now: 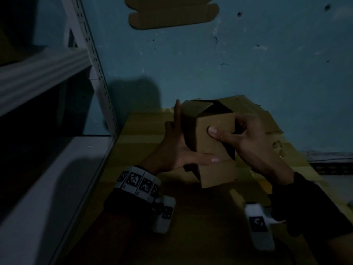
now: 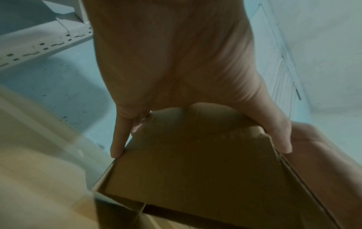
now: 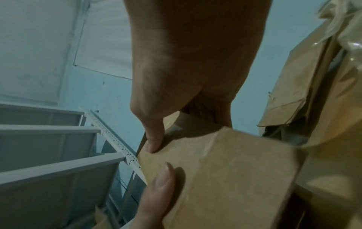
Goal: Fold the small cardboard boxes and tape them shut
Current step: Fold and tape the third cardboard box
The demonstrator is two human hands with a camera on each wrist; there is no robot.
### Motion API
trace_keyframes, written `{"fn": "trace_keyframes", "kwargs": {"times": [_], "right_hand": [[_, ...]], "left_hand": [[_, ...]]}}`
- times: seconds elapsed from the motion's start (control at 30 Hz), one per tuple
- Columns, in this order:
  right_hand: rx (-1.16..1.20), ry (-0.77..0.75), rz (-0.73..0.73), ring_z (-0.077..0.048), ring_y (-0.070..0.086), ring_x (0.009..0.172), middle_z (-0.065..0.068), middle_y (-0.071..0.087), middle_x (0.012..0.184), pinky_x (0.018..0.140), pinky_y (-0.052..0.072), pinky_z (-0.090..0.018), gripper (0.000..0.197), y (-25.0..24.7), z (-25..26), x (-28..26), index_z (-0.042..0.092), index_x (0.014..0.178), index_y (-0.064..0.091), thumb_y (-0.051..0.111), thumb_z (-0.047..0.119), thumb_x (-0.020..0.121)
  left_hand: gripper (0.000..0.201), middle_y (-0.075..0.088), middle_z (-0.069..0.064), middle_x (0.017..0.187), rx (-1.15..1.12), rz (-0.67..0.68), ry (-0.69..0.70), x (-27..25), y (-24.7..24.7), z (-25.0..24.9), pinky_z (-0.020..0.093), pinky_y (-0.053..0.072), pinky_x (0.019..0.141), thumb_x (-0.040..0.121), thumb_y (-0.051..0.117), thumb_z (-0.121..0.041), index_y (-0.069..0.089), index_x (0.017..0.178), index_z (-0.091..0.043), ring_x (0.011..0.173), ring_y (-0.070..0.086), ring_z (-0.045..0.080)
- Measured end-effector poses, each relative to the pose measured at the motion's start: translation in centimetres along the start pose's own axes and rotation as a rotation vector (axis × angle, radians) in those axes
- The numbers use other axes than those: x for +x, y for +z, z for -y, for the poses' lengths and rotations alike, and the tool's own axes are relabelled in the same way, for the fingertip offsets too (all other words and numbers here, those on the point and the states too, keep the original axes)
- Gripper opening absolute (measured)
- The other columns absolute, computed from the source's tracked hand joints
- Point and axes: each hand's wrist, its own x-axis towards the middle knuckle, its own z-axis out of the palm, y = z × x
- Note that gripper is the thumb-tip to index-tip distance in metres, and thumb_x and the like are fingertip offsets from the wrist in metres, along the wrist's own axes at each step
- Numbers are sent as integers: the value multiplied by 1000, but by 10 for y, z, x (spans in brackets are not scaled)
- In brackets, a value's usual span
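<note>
Folding step in hand, taping not yet begun. Small brown cardboard box [image 1: 212, 142] held up in the air between both hands, above the large flat brown cardboard sheet [image 1: 145, 131] used as the work surface. Top end part folded: one flap down, a dark triangular gap open at the top. Bottom flap hanging loose below the body.

Left hand [image 1: 177, 148]: fingers straight and together, flat against the box's left wall, thumb stretched along the lower front edge. Bracing, not curled round. Left wrist view agrees: fingertips [image 2: 117, 148] on the box edge, inner flaps visible below.

Right hand [image 1: 250, 142]: clamped on the box, thumb pressed flat on the front face, fingers wrapped behind the right wall. Right wrist view shows a fingertip [image 3: 154, 145] pressing the panel edge.

Dim light; probably two top flaps left to close, hard to count.

Next, as a judgement: push remaining top flaps in square, hold them flush, flip to close the bottom flap, then tape. No tape roll or dispenser identifiable in view, so needs locating first.

Also around: grey metal shelving rack [image 1: 47, 77] at left, unfolded brown cardboard blank [image 1: 172, 16] on the blue floor beyond.
</note>
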Motion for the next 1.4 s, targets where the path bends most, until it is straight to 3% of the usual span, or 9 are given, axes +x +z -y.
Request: {"fn": "trace_keyframes", "kwargs": {"times": [0.2, 0.3, 0.4, 0.5, 0.73, 0.83, 0.93, 1.13, 1.4], "right_hand": [[23, 12, 22, -2, 72, 92, 12, 76, 99, 71, 54, -15, 27, 2, 3, -3, 13, 113, 68, 69, 24, 88], [21, 10, 55, -4, 72, 92, 13, 77, 97, 72, 52, -15, 27, -2, 3, 0, 14, 120, 66, 66, 9, 93], [79, 47, 40, -20, 73, 97, -7, 77, 103, 79, 59, -31, 61, -5, 0, 2, 21, 147, 50, 70, 7, 90], [132, 59, 16, -35, 70, 105, -20, 72, 113, 83, 62, -47, 73, -7, -1, 2, 31, 153, 40, 71, 11, 90], [-80, 2, -34, -13, 53, 133, 6, 56, 143, 97, 58, -36, 80, -18, 0, 2, 32, 151, 43, 80, 27, 80], [-163, -32, 2, -11, 52, 133, 10, 52, 144, 88, 59, -28, 88, -24, 6, 4, 36, 150, 40, 86, 24, 75], [-209, -52, 59, -2, 56, 122, 12, 54, 138, 81, 60, -24, 88, -26, 12, 4, 31, 148, 42, 87, 20, 73], [-322, -70, 20, 22, 50, 107, 19, 54, 126, 79, 43, -1, 88, -16, 15, 5, 22, 141, 45, 91, 25, 66], [-443, -59, -12, 20, 52, 98, 22, 57, 113, 75, 41, 0, 74, -14, 21, 6, 23, 131, 52, 85, 30, 65]], "left_hand": [[157, 27, -12, 153, -197, 23, -74, 3, -4, 5, 60, 36, 108, 45, 93, -57, -32, 142, -51, 142, 32, 17], [137, 46, -34, 123, -297, 20, -61, 4, -10, 7, 20, 45, 99, 70, 84, -15, -26, 150, -31, 109, 52, -19], [116, 43, -13, 142, -372, 37, -65, 4, -9, 6, 4, 48, 77, 81, 72, -12, -16, 154, -27, 109, 54, -12], [134, 33, -3, 152, -383, 162, -83, 4, -7, 7, 11, 53, 79, 76, 81, -15, -32, 147, -31, 112, 52, -10], [130, 44, -16, 132, -328, 210, -47, -1, -6, 0, 18, 56, 77, 71, 84, -23, -16, 152, -37, 108, 54, -12], [133, 36, -14, 143, -258, 205, -33, 1, -5, -3, 50, 44, 105, 61, 84, -48, -19, 145, -55, 137, 36, 17], [139, 26, -4, 156, -210, 188, -41, 4, -4, -2, 64, 33, 108, 53, 83, -68, -25, 141, -59, 142, 27, 32], [138, 28, 4, 152, -180, 155, -90, 8, -4, 3, 60, 47, 97, 49, 86, -69, -21, 136, -68, 136, 35, 33], [137, 32, 5, 149, -164, 153, -111, 8, 0, 2, 61, 47, 95, 47, 84, -72, -22, 133, -70, 132, 38, 34]]}}
